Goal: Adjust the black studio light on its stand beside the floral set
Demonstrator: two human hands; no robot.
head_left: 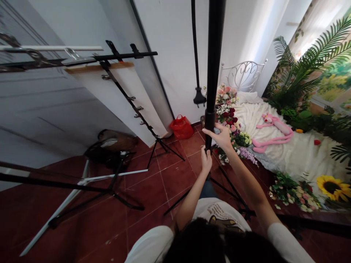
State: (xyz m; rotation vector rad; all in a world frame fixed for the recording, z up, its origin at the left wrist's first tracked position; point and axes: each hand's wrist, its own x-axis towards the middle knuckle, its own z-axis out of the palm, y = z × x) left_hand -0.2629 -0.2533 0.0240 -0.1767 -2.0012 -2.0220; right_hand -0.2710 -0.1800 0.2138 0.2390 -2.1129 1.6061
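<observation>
A black light stand [215, 62] rises upright in front of me, with a collar partway down its pole. My left hand [206, 160] is closed around the lower pole, at a small dark part whose shape is mostly hidden. Just above it, my right hand [221, 137] is wrapped against the pole below the collar, its index finger reaching across the front. A black cord ending in a two-pin plug [199, 96] dangles left of the pole. The stand's dark legs [230, 184] spread over the floor near my feet. What holds the top is out of view.
On the left, a white backdrop [109, 98] hangs clipped to a black stand, near other stands with a white leg [65, 212]. A red bag [181, 127] sits by the wall. To the right are flowers [229, 113], a white-draped bed [298, 157] and a pink plush toy [279, 129].
</observation>
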